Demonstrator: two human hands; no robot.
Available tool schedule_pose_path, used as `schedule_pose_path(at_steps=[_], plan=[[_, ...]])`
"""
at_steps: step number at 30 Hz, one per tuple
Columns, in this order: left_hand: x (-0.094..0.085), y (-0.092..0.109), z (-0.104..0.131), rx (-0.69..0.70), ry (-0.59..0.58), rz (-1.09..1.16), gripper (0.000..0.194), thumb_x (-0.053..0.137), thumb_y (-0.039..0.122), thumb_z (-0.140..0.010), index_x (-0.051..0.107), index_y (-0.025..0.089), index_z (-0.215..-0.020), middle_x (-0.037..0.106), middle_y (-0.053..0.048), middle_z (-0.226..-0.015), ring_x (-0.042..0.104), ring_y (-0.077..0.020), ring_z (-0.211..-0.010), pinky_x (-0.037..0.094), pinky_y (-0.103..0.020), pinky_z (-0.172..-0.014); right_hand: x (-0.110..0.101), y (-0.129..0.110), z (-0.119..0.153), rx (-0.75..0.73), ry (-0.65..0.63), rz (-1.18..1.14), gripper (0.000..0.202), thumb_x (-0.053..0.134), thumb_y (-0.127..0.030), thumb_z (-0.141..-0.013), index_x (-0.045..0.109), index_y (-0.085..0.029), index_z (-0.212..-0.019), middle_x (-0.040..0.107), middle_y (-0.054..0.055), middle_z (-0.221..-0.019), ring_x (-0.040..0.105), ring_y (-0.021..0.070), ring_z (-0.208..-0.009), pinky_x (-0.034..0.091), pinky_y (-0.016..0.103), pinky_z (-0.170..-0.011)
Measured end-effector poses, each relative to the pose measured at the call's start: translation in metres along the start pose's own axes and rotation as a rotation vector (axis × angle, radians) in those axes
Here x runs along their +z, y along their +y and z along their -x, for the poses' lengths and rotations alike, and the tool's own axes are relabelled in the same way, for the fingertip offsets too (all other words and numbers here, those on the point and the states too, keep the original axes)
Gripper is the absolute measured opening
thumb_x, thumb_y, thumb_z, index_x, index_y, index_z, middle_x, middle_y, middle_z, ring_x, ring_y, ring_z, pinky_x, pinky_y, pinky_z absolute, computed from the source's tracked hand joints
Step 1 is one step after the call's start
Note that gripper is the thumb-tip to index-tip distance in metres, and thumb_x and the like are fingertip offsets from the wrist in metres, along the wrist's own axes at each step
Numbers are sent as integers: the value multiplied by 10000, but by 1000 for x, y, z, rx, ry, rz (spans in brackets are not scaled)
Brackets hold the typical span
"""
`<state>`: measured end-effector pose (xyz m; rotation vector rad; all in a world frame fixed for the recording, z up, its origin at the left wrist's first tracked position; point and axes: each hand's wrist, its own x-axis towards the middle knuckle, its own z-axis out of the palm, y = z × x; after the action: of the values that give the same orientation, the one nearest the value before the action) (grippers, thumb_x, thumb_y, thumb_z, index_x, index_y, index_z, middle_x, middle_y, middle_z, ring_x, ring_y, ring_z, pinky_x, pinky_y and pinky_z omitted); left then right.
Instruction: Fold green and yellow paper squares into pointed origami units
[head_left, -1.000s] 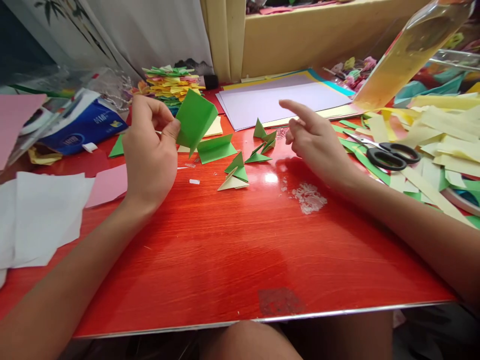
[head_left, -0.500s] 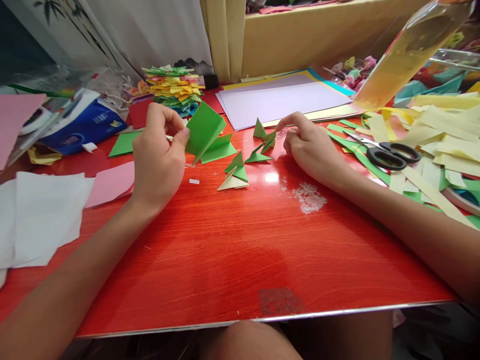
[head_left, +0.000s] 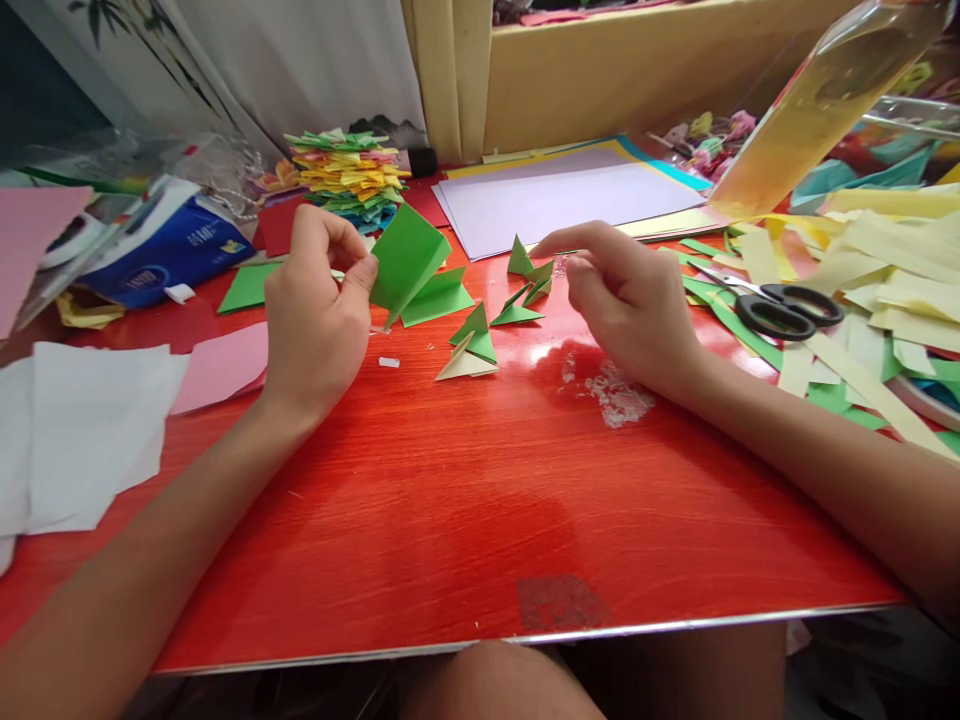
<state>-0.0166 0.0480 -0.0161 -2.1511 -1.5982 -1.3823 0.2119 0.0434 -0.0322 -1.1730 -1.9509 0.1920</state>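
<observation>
Between thumb and fingers, my left hand (head_left: pixel 322 300) pinches a creased green paper square (head_left: pixel 411 258) above the table. Right beside that square, another folded green paper (head_left: pixel 439 297) rests on the tabletop. My right hand (head_left: pixel 626 295) hovers with its index finger stretched out and the other fingers curled; nothing shows in it. Close to that fingertip are small green folded paper pieces (head_left: pixel 519 260). Nearer to me, a green folded piece (head_left: pixel 475 333) touches a cream folded piece (head_left: pixel 466 362).
Black-handled scissors (head_left: pixel 780 312) lie on paper strips (head_left: pixel 885 280) at right, near a tilted bottle (head_left: pixel 817 120). Coloured sheets (head_left: pixel 555 200) and a stack of folded paper (head_left: pixel 349 180) are at the back. White sheets (head_left: pixel 97 430) and a blue packet (head_left: pixel 161 250) lie left.
My right hand has lifted and come slightly nearer, its index finger straightening away from the small green pieces. My left hand and the green square have stayed put.
</observation>
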Motion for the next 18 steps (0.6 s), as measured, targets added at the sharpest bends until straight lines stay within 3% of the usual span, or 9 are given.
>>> schedule_pose_path(at_steps=[4, 8, 11, 15, 18], plan=[[0, 1, 0, -4, 4, 18, 176, 547, 59, -738, 432, 189, -765, 501, 37, -718, 505, -96, -665, 380, -217, -593, 1, -5, 3, -125, -153, 91, 297, 386, -136, -787, 647, -223, -899, 444, -21, -516, 374, 105, -460, 280, 269, -513], [1, -1, -2, -15, 45, 40, 165, 537, 64, -745, 432, 188, -767, 478, 31, -723, 466, -89, -647, 350, -220, -577, -2, -15, 4, -83, -80, 64, 402, 333, -173, -837, 495, -158, -1205, 407, -25, -529, 357, 117, -478, 320, 264, -532], [1, -4, -3, -16, 80, 77, 159, 520, 63, -754, 422, 186, -779, 438, 30, -704, 411, -76, -589, 315, -221, -539, -1, -19, 5, -112, -134, 60, 459, 349, -228, -860, 367, -165, -1314, 465, -16, -579, 391, 119, -504, 322, 258, -526], [1, -5, -5, -16, 86, 94, 168, 509, 57, -763, 404, 187, -783, 417, 31, -693, 392, -73, -567, 304, -226, -528, 8, -14, 6, -141, -304, 169, 431, 406, -298, -851, 441, -212, -1272, 540, 6, -619, 459, 133, -549, 310, 261, -536], [1, -6, -4, -25, 62, 102, 150, 524, 92, -776, 410, 189, -788, 432, 29, -696, 421, -83, -595, 322, -232, -548, 12, -10, 5, -130, -342, 208, 447, 404, -290, -852, 427, -201, -1289, 553, 16, -626, 473, 140, -554, 308, 266, -539]])
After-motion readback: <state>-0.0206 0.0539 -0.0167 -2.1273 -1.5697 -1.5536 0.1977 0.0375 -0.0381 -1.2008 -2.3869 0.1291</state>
